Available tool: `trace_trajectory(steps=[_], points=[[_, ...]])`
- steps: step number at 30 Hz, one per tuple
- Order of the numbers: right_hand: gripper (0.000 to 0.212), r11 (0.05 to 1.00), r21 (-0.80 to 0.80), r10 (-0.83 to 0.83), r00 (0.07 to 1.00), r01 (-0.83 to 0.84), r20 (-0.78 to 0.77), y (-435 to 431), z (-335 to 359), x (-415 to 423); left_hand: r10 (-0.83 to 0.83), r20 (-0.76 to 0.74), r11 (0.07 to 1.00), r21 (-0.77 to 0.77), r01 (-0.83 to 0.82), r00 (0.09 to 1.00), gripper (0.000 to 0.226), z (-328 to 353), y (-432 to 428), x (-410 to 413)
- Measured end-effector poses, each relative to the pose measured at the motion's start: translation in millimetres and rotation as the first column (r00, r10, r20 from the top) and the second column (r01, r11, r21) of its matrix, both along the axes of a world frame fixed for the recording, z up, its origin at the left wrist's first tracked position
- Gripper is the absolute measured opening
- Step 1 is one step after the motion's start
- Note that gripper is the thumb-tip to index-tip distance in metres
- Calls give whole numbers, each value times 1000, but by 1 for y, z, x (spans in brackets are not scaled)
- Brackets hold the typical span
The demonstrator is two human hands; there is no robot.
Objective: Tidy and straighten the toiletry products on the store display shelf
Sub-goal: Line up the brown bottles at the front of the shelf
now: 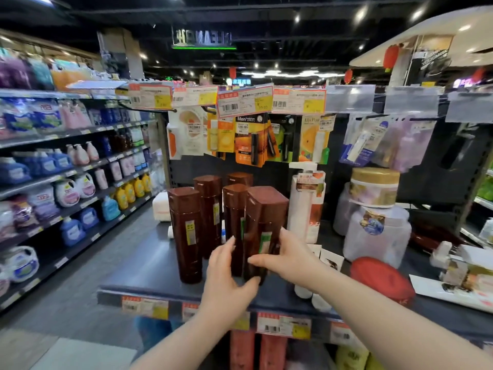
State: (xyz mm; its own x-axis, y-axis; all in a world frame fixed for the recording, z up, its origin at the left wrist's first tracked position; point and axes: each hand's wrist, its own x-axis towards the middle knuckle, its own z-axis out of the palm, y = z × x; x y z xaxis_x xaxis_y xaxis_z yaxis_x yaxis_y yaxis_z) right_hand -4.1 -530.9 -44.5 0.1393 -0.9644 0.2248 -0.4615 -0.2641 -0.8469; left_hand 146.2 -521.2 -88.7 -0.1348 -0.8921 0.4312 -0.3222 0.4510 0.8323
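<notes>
A person's two hands close on the front bottle point(262, 222) of five brown bottles point(185, 233) standing upright in a tight group on a dark store shelf point(138, 263). Their small yellow and green stickers are too blurred to read.

Hanging packs above carry the only clear wording: "Men" on an orange-and-black card point(245, 134) and what looks like "Lip Po…" on a yellow pack point(309, 140). A price tag point(244, 102) over them seems to show ¥29.90. An overhead sign point(202, 37) reads "CLEAN" in mirror image. The tags along the shelf edge are illegible.

The front bottle stands at the right of the group, nearest the camera and touching its neighbour. It sits between the two hands.

The right hand point(288, 259) grasps it from the right, thumb across the front and fingers curled behind. The left hand point(226, 273) cups it low on the left. Its fingers lie fairly straight in the gap beside the next bottle, and its thumb hooks round the base at the front.

A white pump bottle point(306, 206) stands just right of the group. Beyond it is a gold-lidded jar point(374, 188) stacked on a pale tub point(376, 236), with a red lid point(381, 279) nearer the camera.
</notes>
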Motion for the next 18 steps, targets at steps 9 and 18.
trace_trajectory(steps=[9,18], points=[[53,998,48,45,999,-45,8,-13,-19,33,13,54,990,142,-21,998,51,-12,-15,17],[26,986,115,-119,993,121,-26,-42,-20,-7,49,63,982,182,-60,997,53,-20,-22,15]])
